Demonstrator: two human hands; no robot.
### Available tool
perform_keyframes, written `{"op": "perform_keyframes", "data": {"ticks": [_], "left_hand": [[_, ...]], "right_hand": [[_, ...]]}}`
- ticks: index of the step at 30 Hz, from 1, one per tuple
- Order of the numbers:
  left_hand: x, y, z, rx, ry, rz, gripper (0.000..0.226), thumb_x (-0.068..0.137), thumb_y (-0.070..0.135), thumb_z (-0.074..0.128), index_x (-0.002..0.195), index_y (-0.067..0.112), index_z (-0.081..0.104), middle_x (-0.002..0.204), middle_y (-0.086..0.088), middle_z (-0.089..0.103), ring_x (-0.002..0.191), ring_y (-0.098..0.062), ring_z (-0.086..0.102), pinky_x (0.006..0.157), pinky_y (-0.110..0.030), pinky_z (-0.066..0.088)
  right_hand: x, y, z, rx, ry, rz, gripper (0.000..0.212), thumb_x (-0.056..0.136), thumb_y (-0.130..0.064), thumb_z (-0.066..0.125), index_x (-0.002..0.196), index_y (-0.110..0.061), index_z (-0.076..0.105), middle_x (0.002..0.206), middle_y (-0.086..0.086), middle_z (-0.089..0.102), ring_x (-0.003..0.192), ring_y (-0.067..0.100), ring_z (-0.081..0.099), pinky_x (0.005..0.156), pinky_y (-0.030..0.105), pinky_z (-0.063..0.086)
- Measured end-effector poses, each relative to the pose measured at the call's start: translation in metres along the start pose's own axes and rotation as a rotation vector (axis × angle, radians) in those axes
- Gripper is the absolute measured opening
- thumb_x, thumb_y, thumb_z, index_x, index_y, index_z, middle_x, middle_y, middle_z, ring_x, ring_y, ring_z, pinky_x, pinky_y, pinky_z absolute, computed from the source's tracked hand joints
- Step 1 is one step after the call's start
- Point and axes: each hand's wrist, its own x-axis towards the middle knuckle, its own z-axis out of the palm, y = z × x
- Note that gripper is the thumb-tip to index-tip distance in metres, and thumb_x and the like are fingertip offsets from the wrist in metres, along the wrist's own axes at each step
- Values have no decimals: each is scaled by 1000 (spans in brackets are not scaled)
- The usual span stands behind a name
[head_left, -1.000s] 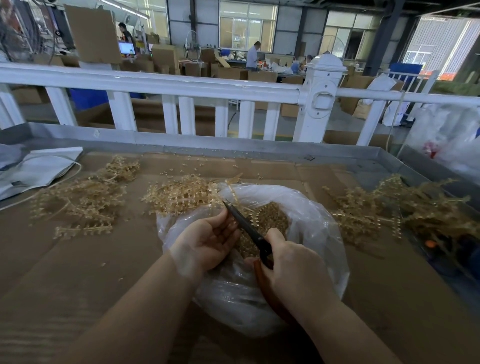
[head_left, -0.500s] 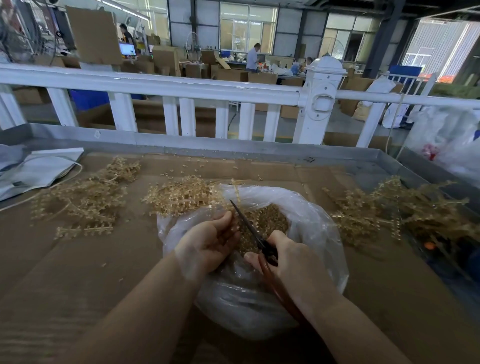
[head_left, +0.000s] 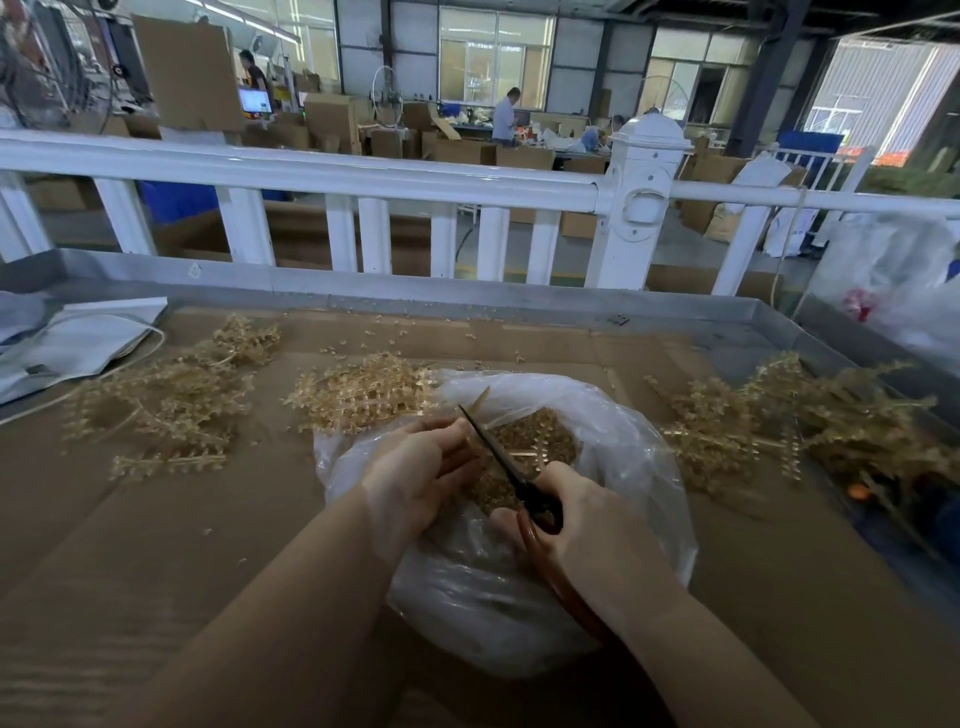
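- The scissors (head_left: 511, 470) sit at the centre of the frame, dark blades slanting up and to the left over the open mouth of the plastic bag (head_left: 623, 431). The blades look nearly closed.
- Your right hand (head_left: 587, 525) has its grip closed round the reddish-brown handles, thumb through the upper loop.
- Your left hand (head_left: 421, 467) is just left of the blades, fingers curled in a closed grip on a thin golden sprig (head_left: 480, 399). The sprig's tip pokes up past the scissor point. How much of it lies inside your palm is hidden.
- Both hands are above the bag, which lies on the counter (head_left: 156, 519) in the lower middle of the frame. Your left wrist touches its rim.
- Inside the bag lies a heap of small golden cut pieces (head_left: 540, 441), right under the blades.
- Just beyond the bag, at its upper left, lies a middle pile (head_left: 363, 397) of golden sprigs.
- A left pile (head_left: 166, 395) is well apart at mid left; a bigger right pile (head_left: 810, 415) spreads at mid right.
- Loose bits are scattered over the brown cardboard that lines the counter.
- A white folded sheet (head_left: 78, 338) lies at the left edge.
- A white railing (head_left: 332, 174) crosses the upper frame behind the counter's metal rim (head_left: 467, 293).
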Motion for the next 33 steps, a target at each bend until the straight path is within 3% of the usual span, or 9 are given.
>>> {"op": "perform_keyframes", "data": {"ticks": [5,11,17,20,25,33], "left_hand": [[2,-5,-4,26,47,28,12,83,-8,61,85,4,57,80,-12,61,71,-20,63,49,-23,56],[1,-6,-4,-148,85,87,21,83,-10,59,74,8,55,64,-7,62,46,-9,64,43,-19,51],[8,-3,-11,-272,64,83,16,84,-3,60,79,12,60,65,-1,70,63,-8,68,68,-23,55],[10,-3,-13,-306,43,66,16,86,-1,58,81,14,60,62,1,71,57,-5,68,56,-19,54],[11,1,-12,-381,57,33,17,89,-1,55,89,14,62,60,-1,70,51,-7,66,44,-17,52],[11,0,-11,-365,42,81,17,92,-3,49,94,12,58,59,2,69,51,-4,65,48,-14,52]], "right_hand": [[-1,-2,-3,61,-6,13,33,81,-61,60,89,-30,53,77,-12,62,73,-1,57,58,10,41],[-2,0,-6,99,-3,20,32,81,-59,61,82,-29,49,70,-12,56,70,2,55,60,14,40],[-4,2,-3,50,-5,14,32,80,-64,57,88,-34,48,75,-15,59,76,1,58,66,17,44],[-5,2,-1,28,3,0,33,81,-66,55,89,-35,46,76,-15,60,75,1,58,66,17,45],[-5,2,0,-44,-3,-19,34,82,-67,52,92,-36,42,73,-16,57,68,0,53,57,8,33],[-8,-2,1,-131,37,-55,35,82,-69,48,91,-36,40,65,-17,49,58,-2,44,47,8,29]]}}
